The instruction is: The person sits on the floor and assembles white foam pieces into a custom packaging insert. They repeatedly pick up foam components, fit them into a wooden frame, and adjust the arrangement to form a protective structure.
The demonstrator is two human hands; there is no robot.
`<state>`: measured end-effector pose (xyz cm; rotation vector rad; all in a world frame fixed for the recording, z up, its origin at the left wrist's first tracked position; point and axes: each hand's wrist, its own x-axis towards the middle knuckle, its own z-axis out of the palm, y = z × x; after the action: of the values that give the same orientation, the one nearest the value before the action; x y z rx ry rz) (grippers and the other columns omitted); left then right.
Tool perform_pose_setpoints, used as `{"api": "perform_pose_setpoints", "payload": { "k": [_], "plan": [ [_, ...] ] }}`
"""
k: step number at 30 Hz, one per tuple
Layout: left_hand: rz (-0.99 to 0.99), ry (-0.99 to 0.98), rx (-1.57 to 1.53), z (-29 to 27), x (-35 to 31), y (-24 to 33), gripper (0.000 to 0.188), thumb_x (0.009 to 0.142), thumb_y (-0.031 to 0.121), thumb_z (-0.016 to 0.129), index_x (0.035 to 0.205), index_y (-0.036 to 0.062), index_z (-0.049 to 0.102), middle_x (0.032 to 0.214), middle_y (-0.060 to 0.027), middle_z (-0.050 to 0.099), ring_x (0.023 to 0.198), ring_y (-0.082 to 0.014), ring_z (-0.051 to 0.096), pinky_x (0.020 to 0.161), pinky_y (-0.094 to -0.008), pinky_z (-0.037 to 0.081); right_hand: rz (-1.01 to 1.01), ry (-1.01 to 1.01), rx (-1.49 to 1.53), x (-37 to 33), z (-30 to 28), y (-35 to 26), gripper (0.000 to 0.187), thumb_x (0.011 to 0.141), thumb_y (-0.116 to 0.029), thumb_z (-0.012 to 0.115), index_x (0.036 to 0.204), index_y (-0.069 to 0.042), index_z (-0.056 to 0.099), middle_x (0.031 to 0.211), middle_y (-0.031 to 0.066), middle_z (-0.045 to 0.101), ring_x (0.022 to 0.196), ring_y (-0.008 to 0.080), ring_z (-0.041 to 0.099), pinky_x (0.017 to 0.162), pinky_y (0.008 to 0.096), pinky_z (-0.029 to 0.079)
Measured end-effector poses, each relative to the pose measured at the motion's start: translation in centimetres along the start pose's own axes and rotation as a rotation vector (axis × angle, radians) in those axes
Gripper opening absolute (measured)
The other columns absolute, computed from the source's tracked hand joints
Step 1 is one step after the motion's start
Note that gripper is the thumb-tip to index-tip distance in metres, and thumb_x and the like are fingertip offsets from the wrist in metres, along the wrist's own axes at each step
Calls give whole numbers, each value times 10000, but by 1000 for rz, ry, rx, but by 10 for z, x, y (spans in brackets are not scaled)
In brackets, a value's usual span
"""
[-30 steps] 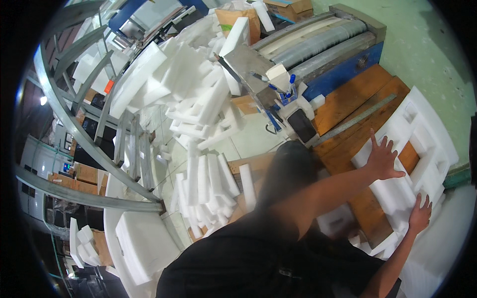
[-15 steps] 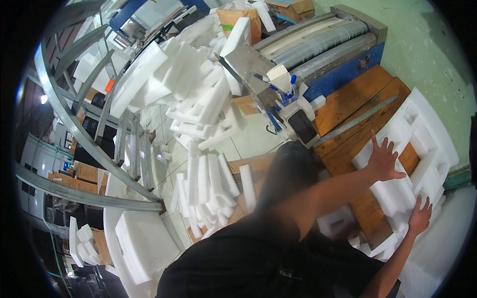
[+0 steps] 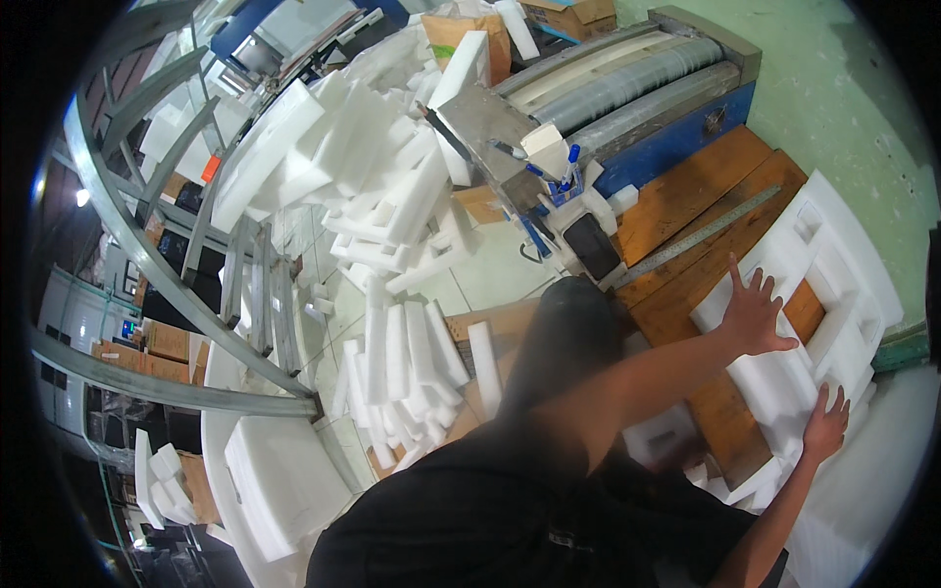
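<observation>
A white foam packing insert (image 3: 851, 250) with square recesses and an opening lies on the brown wooden table (image 3: 686, 220) at the right. My left hand (image 3: 755, 316) rests on its near part with the fingers spread wide. Lower down, my right hand (image 3: 826, 427) lies against the foam near its lower right side, its fingers also apart. Neither hand is closed round anything. Through the opening in the foam a bit of the wood shows. A metal ruler (image 3: 701, 235) lies on the table to the left of the foam.
A roller machine (image 3: 627, 93) with a blue side stands at the back. Beside the table is a holder with blue pens (image 3: 564, 186). White foam pieces (image 3: 392, 186) are heaped on the floor, with a stack of foam strips (image 3: 407, 358) nearer. A metal frame (image 3: 176, 269) rises at the left.
The view has shifted very slightly. Both hands keep the same place on the foam.
</observation>
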<state>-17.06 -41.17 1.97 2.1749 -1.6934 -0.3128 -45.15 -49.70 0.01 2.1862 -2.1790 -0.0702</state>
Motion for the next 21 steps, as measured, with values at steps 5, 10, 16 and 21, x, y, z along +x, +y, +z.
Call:
{"api": "perform_pose_setpoints", "payload": {
  "k": [5,10,16,21],
  "plan": [
    [-2,34,-5,7,2,-3,956,804,845,497,1368,90,655,1516,-225,484,1505,-406,312,1085,-850,-124,-18,2,19,-7,-3,-3,732,994,-722,350,1551,-259,459,1615,127,414,1468,321,418,1154,558,362],
    [7,29,-9,4,0,-3,969,803,849,494,1366,78,654,1508,-229,492,1500,-408,322,1087,-849,-122,-8,-4,35,-4,-3,-3,736,995,-722,345,1547,-251,465,1604,144,427,1463,325,424,1143,552,376],
    [5,-5,12,2,4,2,954,802,845,492,1371,96,652,1528,-220,469,1501,-406,323,1083,-849,-126,-30,8,23,8,6,6,739,993,-726,345,1546,-251,466,1609,136,422,1463,325,423,1141,543,381],
    [-10,-22,12,1,5,0,954,808,845,485,1375,96,650,1535,-226,467,1497,-399,334,1087,-847,-115,-20,12,9,-4,2,1,737,992,-731,339,1547,-263,465,1605,131,430,1463,320,424,1140,551,378]
  ]
}}
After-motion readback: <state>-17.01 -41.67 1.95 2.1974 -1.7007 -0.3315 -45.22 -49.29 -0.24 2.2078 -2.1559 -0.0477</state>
